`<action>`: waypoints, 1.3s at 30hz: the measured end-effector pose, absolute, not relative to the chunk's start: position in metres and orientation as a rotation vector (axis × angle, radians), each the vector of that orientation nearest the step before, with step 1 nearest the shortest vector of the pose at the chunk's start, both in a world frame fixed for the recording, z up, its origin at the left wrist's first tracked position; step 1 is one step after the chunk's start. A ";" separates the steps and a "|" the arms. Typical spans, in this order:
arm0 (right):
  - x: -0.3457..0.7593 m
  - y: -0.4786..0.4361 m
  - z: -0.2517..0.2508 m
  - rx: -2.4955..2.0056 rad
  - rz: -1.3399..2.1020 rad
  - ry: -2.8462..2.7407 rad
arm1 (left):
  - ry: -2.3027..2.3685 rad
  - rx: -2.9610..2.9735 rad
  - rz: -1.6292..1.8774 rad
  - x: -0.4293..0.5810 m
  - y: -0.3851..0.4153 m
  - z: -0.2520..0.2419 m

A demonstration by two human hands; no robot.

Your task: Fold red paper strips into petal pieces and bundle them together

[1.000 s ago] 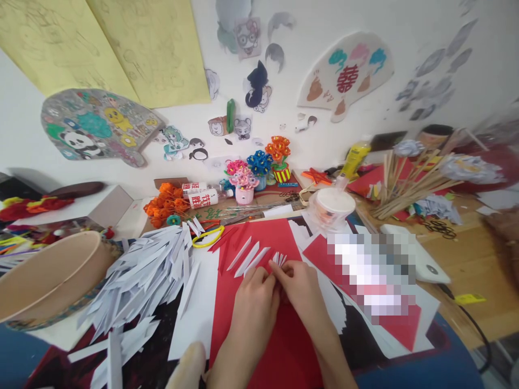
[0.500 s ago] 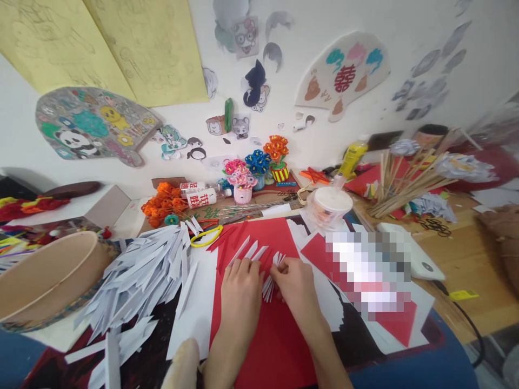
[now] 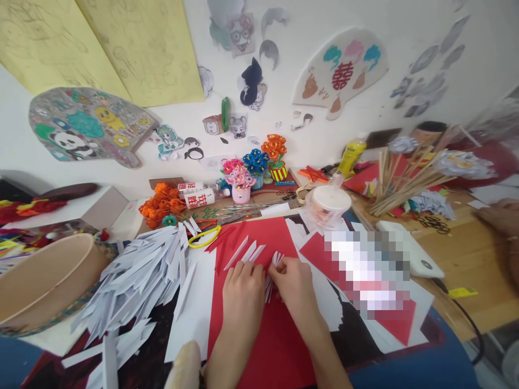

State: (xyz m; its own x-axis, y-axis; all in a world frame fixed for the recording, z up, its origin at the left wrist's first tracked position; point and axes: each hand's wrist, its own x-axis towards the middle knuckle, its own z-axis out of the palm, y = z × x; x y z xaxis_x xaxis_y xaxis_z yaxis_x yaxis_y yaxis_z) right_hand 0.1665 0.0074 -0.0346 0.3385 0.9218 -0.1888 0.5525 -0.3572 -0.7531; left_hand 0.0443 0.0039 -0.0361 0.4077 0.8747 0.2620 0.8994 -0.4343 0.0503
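A bundle of folded white paper strips (image 3: 277,259) stands fanned out between my hands, above a red sheet (image 3: 273,335). My right hand (image 3: 294,283) pinches it between thumb and fingers. Right beside the bundle is my left hand (image 3: 243,294), its fingers curled and pressed together; its thumb and whatever it grips are hidden. Just beyond the left fingertips, several loose folded white strips (image 3: 252,252) lie on the red paper. Narrow red strips (image 3: 229,244) are near them. To the left spreads a large heap of white paper strips (image 3: 138,275).
Yellow-handled scissors (image 3: 205,237) lie behind the heap. A round basket (image 3: 52,281) stands at the left. Farther back are a lidded cup (image 3: 327,202), crafted flowers (image 3: 241,181) and a bundle of sticks (image 3: 399,186). At the far right edge another person's hand (image 3: 500,216) rests over the table.
My left hand has drawn back slightly, showing more of the loose white strips. My right hand keeps its pinch. Another person's hand has come in at the right edge.
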 end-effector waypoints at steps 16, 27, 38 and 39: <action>0.167 0.004 -0.034 -1.972 0.880 -1.298 | -1.670 -2.876 -0.471 0.040 -0.003 -0.025; 0.164 0.006 -0.031 -1.965 1.010 -1.176 | -1.664 -2.583 -0.666 0.025 0.012 -0.029; 0.163 0.008 -0.034 -1.999 1.029 -1.148 | -1.707 -2.385 -0.353 0.035 0.017 -0.030; 0.163 0.008 -0.034 -1.998 1.026 -1.154 | -1.712 -2.384 -0.338 0.035 0.017 -0.029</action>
State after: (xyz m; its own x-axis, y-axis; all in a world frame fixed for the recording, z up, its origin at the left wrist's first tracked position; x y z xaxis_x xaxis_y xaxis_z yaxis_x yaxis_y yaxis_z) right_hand 0.1629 0.0075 -0.0335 0.3210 0.8914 -0.3198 0.4219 -0.4370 -0.7944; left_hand 0.0353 0.0166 -0.0291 0.3084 0.9056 0.2911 0.9483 -0.3169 -0.0189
